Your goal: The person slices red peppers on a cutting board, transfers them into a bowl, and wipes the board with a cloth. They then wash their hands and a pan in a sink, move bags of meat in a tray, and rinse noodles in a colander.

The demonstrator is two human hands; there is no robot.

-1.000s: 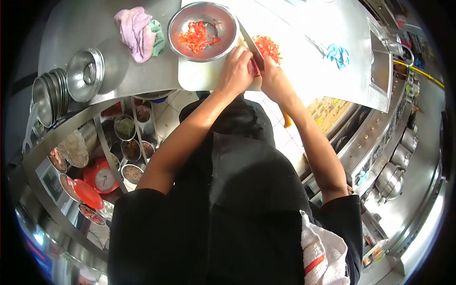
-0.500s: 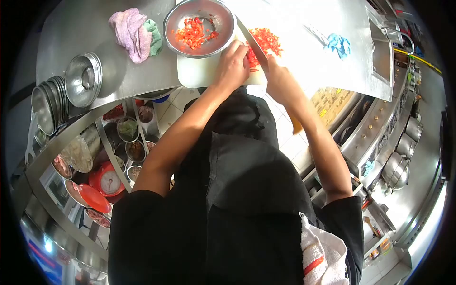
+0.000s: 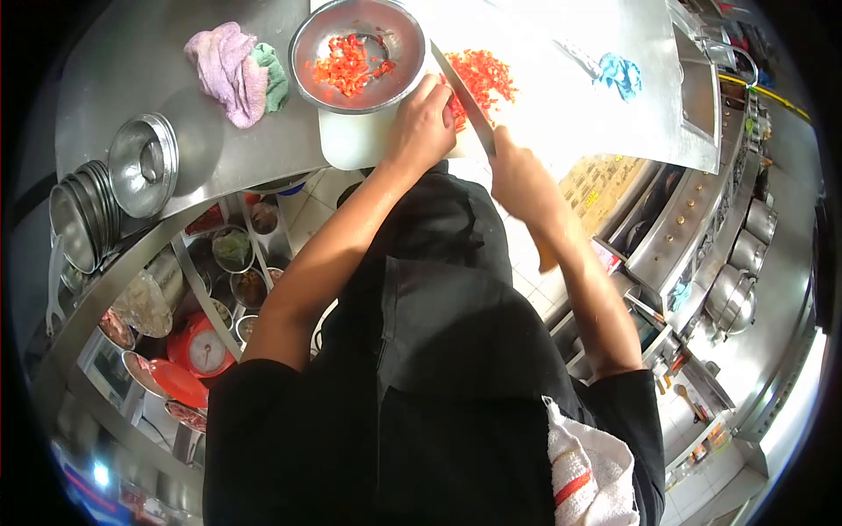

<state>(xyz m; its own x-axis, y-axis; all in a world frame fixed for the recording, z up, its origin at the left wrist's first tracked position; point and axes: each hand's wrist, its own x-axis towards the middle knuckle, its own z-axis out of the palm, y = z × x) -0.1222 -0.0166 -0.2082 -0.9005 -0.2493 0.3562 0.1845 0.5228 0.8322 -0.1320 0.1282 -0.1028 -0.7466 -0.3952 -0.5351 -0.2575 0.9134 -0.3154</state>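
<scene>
My right hand (image 3: 524, 180) is closed around the handle of a large knife (image 3: 469, 105), its blade slanting up and left beside the chopped red pepper (image 3: 481, 77). Close to the blade, my left hand (image 3: 423, 125) has its fingers curled down onto the near left edge of the pepper; what lies under the fingertips is mostly hidden. Beneath them is a white cutting board (image 3: 346, 145), its right part washed out by glare. A metal bowl (image 3: 303, 74) with more chopped red pieces stands on the board, just past my left hand.
Purple cloth (image 3: 230, 74) and green cloth (image 3: 274, 79) lie left of the bowl. Stacked metal bowls (image 3: 140, 167) stand near the counter's left edge. A blue cloth (image 3: 620, 76) lies right, before a sink (image 3: 693, 79). Below left, shelves hold food containers and a red scale (image 3: 200, 344).
The whole view has shifted slightly, with the counter things a little farther left. Both hands keep nearly the same place by the pepper, and the knife stays in my right hand.
</scene>
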